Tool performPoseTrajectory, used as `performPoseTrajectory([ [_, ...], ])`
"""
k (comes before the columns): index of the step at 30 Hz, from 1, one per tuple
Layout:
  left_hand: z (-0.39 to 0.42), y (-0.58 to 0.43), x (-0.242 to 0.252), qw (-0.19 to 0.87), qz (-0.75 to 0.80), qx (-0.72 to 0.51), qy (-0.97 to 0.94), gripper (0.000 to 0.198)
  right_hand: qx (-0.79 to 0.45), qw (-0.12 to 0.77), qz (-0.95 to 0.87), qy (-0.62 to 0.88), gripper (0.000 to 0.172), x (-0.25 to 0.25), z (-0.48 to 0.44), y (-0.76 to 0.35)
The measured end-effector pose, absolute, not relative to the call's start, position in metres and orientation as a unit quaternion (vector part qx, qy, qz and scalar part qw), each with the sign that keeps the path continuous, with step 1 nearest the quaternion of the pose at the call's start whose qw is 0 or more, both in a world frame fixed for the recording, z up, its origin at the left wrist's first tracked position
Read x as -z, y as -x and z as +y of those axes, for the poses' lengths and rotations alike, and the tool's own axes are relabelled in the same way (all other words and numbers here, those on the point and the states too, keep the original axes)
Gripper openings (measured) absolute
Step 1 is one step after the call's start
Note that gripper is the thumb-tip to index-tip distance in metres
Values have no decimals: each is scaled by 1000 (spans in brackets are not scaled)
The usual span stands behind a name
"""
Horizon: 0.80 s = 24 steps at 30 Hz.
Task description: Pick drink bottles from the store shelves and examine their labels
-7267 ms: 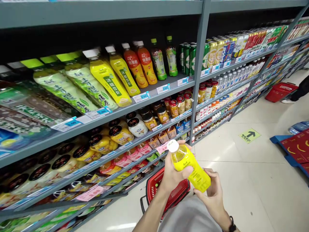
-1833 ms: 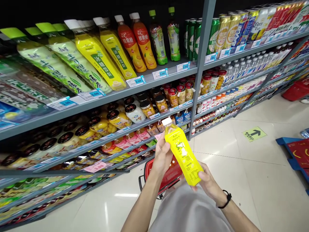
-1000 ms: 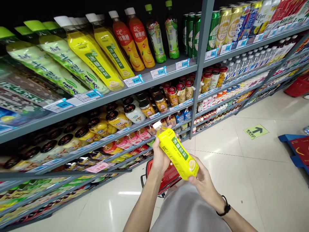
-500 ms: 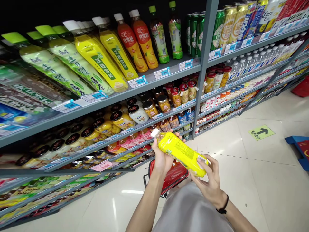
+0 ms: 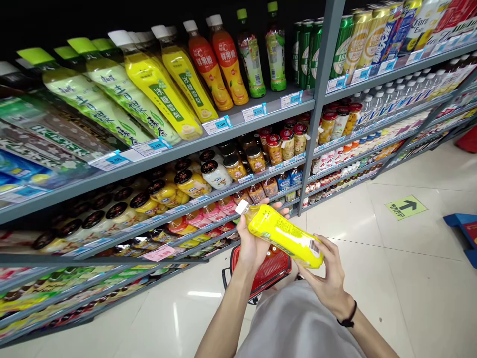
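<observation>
My left hand [image 5: 253,241] wraps around the upper part of a yellow plastic drink bottle [image 5: 281,236], which lies almost level with its white cap [image 5: 242,207] pointing left. My right hand [image 5: 328,273] holds the bottle's far end, with its fingers beside a barcode [image 5: 315,247] on the label. A dark cord bracelet [image 5: 348,320] circles my right wrist. Directly below my hands hangs a red plastic shopping basket [image 5: 270,268], partly hidden by my forearm and grey clothing.
Grey metal shelves [image 5: 156,154] on the left hold bottled drinks, jars and cans behind blue price tags. A glossy tiled floor [image 5: 372,298] runs along them, with a green arrow sticker [image 5: 406,207]. A blue pallet [image 5: 462,228] stands at the right edge.
The bottle has turned in my hands from its front label to the barcode side and now lies more level. The shelves have shifted slightly in view.
</observation>
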<state>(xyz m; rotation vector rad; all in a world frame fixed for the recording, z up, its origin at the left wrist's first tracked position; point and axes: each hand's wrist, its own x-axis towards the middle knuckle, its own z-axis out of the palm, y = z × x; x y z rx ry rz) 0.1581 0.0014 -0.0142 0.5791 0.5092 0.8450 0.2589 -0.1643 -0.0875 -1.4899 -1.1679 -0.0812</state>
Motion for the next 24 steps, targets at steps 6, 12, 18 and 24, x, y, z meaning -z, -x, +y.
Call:
performPoseTrajectory([
  [6,-3,-152,10,839,214,-377,-328,74,-140,668,-381,624,71,92,-163,-254],
  [12,-8,-148,12,829,196,-379,-361,81,-245,709,-311,583,67,94,-167,-251],
  [18,-4,-148,7,824,192,-389,-365,74,-401,715,-260,510,54,90,-170,-252],
  [24,0,-145,10,806,234,-404,-364,66,-553,679,-217,432,62,89,-170,-253],
])
